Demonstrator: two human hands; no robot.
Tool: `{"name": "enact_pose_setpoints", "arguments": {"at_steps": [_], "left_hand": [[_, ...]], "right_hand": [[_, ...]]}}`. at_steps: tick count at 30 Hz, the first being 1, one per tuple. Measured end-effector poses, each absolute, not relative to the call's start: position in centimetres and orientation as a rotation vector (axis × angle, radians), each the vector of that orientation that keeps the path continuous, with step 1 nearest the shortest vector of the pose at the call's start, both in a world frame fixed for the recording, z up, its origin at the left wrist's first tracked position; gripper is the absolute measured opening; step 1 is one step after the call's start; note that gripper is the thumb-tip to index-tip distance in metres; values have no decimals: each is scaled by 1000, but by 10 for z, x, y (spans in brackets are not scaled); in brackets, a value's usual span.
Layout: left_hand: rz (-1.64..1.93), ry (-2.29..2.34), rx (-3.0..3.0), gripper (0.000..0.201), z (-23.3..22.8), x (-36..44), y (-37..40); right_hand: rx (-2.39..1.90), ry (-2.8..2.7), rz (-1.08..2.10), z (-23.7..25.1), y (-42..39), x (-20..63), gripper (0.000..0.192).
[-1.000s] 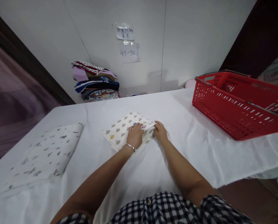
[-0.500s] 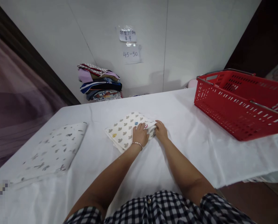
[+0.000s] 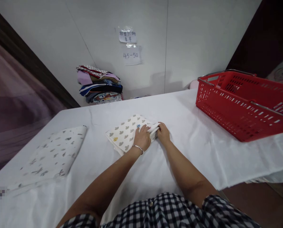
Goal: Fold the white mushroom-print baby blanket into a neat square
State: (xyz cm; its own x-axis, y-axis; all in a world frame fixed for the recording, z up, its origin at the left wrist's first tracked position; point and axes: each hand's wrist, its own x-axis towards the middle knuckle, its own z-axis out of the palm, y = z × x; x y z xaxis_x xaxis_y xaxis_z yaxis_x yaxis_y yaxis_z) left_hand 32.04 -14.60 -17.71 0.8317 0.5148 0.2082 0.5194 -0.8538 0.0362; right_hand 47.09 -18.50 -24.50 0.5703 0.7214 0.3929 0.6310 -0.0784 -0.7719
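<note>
While the folded cloth (image 3: 128, 133) lies mid-counter (image 3: 203, 152), long axis slanting from near-left to far-right, the left hand (image 3: 142, 138) presses flat on its right end; the right hand (image 3: 163, 134), fingers curled, pinches the layered right edge, both equally near.

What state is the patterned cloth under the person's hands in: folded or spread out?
Folded. The cloth is a compact rectangle with stacked layers showing at its right edge, where the left hand and right hand press.
</note>
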Motion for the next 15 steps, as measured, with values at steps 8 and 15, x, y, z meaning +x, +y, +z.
{"name": "enact_pose_setpoints", "arguments": {"at_steps": [8, 15], "left_hand": [[-259, -865, -2939, 28, -187, 316, -155], [-161, -882, -2929, 28, -181, 308, -153]], "right_hand": [[-1801, -1123, 109, -243, -185, 473, 35], [-1900, -1139, 90, -235, -189, 470, 30]]}}
